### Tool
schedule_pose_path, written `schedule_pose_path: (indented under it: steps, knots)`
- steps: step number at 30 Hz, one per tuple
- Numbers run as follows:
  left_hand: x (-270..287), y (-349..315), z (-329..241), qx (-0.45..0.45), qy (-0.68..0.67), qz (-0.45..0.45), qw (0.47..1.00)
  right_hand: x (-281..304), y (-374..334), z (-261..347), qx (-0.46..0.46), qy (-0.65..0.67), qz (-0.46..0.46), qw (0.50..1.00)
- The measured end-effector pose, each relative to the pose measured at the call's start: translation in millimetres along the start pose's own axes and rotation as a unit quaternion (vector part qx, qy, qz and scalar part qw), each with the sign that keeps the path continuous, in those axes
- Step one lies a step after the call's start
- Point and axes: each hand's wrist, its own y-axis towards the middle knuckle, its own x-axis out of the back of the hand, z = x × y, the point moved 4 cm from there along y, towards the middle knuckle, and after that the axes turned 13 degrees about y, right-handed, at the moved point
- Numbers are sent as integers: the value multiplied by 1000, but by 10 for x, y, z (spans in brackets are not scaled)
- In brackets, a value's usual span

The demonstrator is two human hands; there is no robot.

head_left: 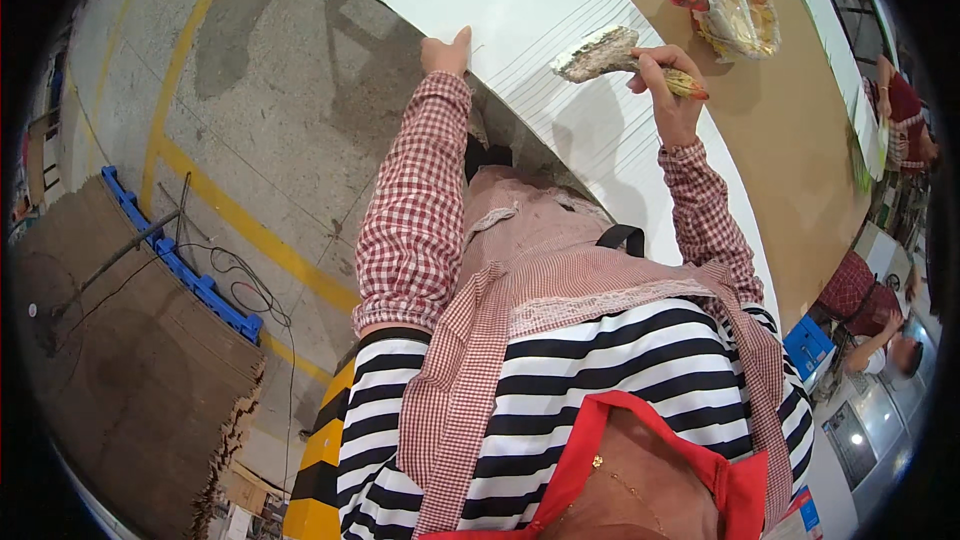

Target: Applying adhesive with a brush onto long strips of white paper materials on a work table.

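Brush [598, 54] is pinched in the right hand [668, 80] over white sheets [530, 35], apparently steadied by the left hand [447, 53] (grip cannot be told) at the bench's [800, 160] near edge.

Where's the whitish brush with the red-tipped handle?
In the head view, the whitish brush is upper right of centre, in the bare right hand above overlapping white sheets.

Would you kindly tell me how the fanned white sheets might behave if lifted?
The white sheets look thin and broad, so they would probably flop. Their closely staggered edges suggest separate layers, which might slide out of line.
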Motion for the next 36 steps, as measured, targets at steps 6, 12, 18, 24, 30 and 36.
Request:
schedule_pose_path:
  steps: [6, 12, 18, 24, 30, 36]
  knots:
    - [3, 1, -4, 1, -1, -8, 1000, -39, -5, 0, -6, 1, 5, 1000]
    - [56, -111, -70, -4, -10, 8, 1000, -66, 19, -56, 7, -3, -2, 1000]
    - [-1, 75, 76, -10, -66, 18, 998, -355, 344, -319, 37, -39, 32, 998]
    - [58, 309, 279, -49, -58, -49, 996, -253, 216, -493, 111, -114, 66, 985]
    - [37, 299, 236, -13, -83, -9, 996, 660, -697, -429, 1, -172, 39, 984]
    - [119, 335, 251, -23, -53, -13, 998, 815, -836, -233, -70, -130, -5, 989]
